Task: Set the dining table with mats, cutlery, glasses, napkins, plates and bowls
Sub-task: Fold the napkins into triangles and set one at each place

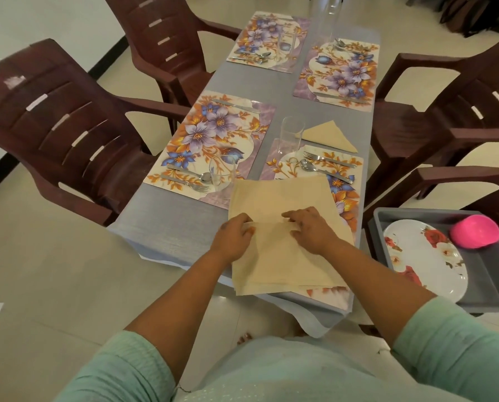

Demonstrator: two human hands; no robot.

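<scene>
The fingers (244, 224) of the left hand (233, 237) are curled at the left edge of the beige napkin (280, 242), and seem to pinch that edge where a crease runs across the cloth; the fingers (293, 217) of the right hand (310, 229) lie bent and slightly spread on top of the cloth, pressing it flat rather than gripping it. The step in hand looks like folding this napkin, and to do it well the right hand should hold the crease down while the left draws its edge across, corners matched and the fold smoothed before letting go, so that it comes out like the folded napkin (328, 134) lying beyond the near glass (292, 137). The cloth rests on the near end of the grey surface (170, 219), covering part of the near right mat (344, 195) and hanging a little past the surface's edge. On that mat lie a fork (326, 159) and a spoon (320, 169); the other three mats carry cutlery too. To the right a grey tray (486, 280) holds a flowered plate (425, 256) and a pink bowl (476, 232), not yet set out.
</scene>
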